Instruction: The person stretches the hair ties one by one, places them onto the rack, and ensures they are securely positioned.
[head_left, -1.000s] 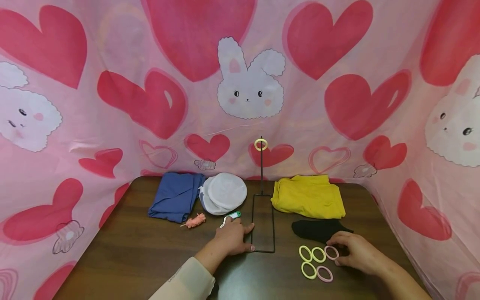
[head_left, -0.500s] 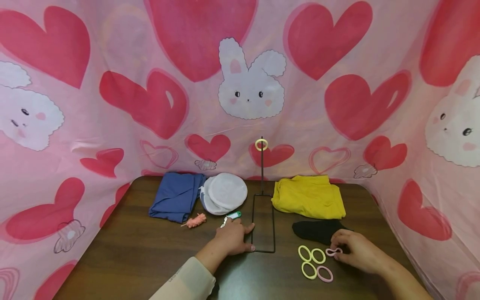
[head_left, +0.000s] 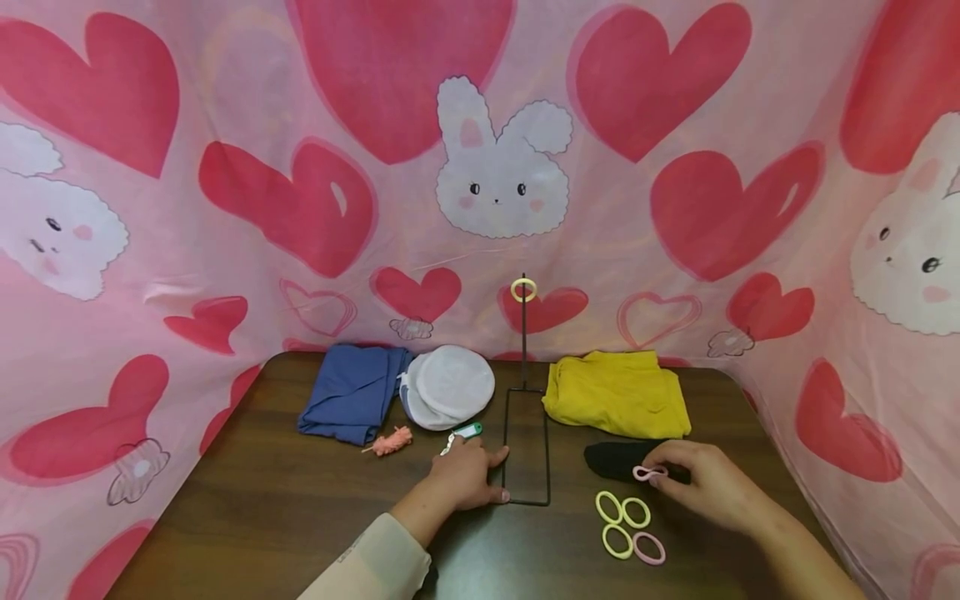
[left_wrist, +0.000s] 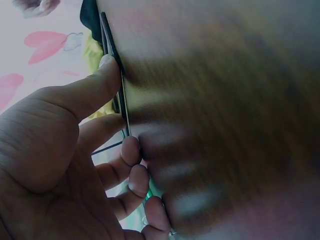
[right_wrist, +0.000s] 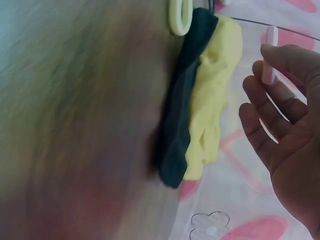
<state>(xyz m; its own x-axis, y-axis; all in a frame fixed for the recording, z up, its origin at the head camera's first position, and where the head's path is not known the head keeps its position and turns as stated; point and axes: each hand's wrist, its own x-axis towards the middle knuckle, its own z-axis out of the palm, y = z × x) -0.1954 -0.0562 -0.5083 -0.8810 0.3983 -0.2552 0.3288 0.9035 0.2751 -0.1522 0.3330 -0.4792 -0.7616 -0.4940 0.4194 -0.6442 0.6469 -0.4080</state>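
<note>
Room: a dark wood worktop (head_left: 247, 508) walled in by pink cloth printed with hearts and bunnies.
Loose rings: three yellow rings (head_left: 621, 523) and one pink one (head_left: 649, 547) lie close together near the front edge; a second ago a fifth, pink, lay with them at the right.
Right hand: the right hand (head_left: 712, 487) has lifted that pink ring (head_left: 649, 473) off the worktop and pinches it between thumb and fingertips, now just above the black cloth (head_left: 611, 459).
Left hand: the left hand (head_left: 467, 479) has not moved; flat, fingers straight, thumb and forefinger pressing the wire base of the stand (head_left: 526, 446).
Meaning: my guess is the ring is bound for the stand, which the left hand steadies.
Farther back: a yellow ring (head_left: 522, 289) already sits atop the stand's post; blue cloth (head_left: 349, 392), white pouch (head_left: 447, 387) and yellow cloth (head_left: 618, 393) lie along the rear.
</note>
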